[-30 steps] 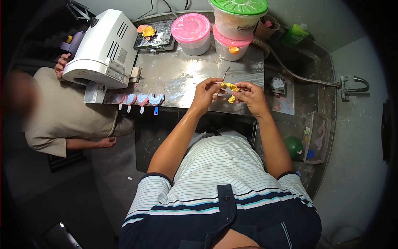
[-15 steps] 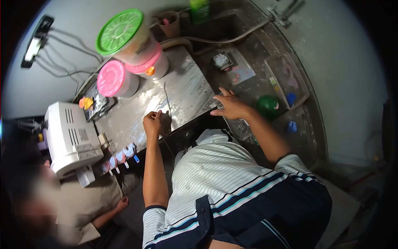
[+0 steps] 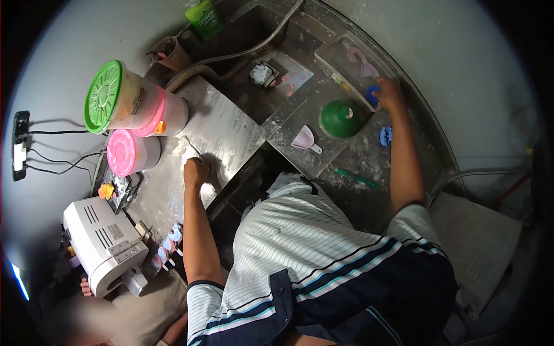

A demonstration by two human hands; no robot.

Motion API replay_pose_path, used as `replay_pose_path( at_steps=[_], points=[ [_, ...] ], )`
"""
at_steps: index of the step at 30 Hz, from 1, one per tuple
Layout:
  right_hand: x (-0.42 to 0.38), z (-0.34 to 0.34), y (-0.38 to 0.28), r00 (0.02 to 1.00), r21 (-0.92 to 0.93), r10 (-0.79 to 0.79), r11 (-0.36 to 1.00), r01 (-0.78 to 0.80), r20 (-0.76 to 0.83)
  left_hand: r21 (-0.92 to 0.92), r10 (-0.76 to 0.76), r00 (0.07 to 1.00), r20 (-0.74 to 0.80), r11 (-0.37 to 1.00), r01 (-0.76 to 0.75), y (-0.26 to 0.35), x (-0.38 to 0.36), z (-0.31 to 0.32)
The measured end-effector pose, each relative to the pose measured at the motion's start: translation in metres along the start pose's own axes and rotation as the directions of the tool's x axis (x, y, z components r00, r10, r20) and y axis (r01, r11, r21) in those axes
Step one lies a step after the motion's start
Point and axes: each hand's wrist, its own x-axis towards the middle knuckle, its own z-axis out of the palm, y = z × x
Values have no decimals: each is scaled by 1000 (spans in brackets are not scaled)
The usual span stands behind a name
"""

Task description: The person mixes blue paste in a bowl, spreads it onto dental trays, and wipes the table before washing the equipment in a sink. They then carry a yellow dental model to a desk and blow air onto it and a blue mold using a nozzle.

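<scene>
My right hand (image 3: 388, 95) reaches into a clear shallow tray (image 3: 323, 53), its fingers closed on a blue piece (image 3: 372, 94) that they partly cover. A pinkish dental impression tray (image 3: 367, 70) lies just beyond. Nearer me are an overturned green rubber bowl (image 3: 339, 119), a lilac impression tray (image 3: 302, 138) with a white handle, a blue impression tray (image 3: 385, 136) and a green stick (image 3: 355, 177). Over the metal counter (image 3: 225, 112), my left hand (image 3: 196, 171) is closed at the end of a thin rod-like tool (image 3: 193, 146); its grip is hidden.
Lidded tubs, one green-topped (image 3: 105, 95) and one pink-topped (image 3: 122, 152), stand at left behind a white machine (image 3: 107, 245). A hose (image 3: 259, 47) crosses the sink (image 3: 242, 29), near a plaster-like lump (image 3: 262, 75). Another person (image 3: 153, 303) sits at lower left.
My right hand has moved from above the counter's corner out to the clear tray, and its spread fingers have closed on the blue piece. My view has turned rightward; the left hand stays closed.
</scene>
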Motion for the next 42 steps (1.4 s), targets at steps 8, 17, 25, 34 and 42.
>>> replay_pose_path(
  at_steps=[8, 17, 25, 34, 42],
  points=[
    [21, 31, 31, 973, -235, 9, 971, 47, 231, -786, 12, 998, 55, 617, 36, 32, -54, -15],
    [14, 13, -4, 819, -190, -467, 884, 426, -333, -888, -78, 997, 2, 458, 38, 16, -93, -10],
    [11, 6, 9, 901, -51, -302, 952, 301, -312, -918, -68, 997, -25, 396, 3, 3, -106, -4],
    [-58, -41, 103, 930, 965, 331, 146, -217, 159, -949, -58, 998, -34, 315, -14, 4, -119, -6],
    [-97, -24, 126, 897, 141, 395, 894, -425, 200, -982, -6, 1000, -20, 187, -18, 13, -115, 6]
  ],
)
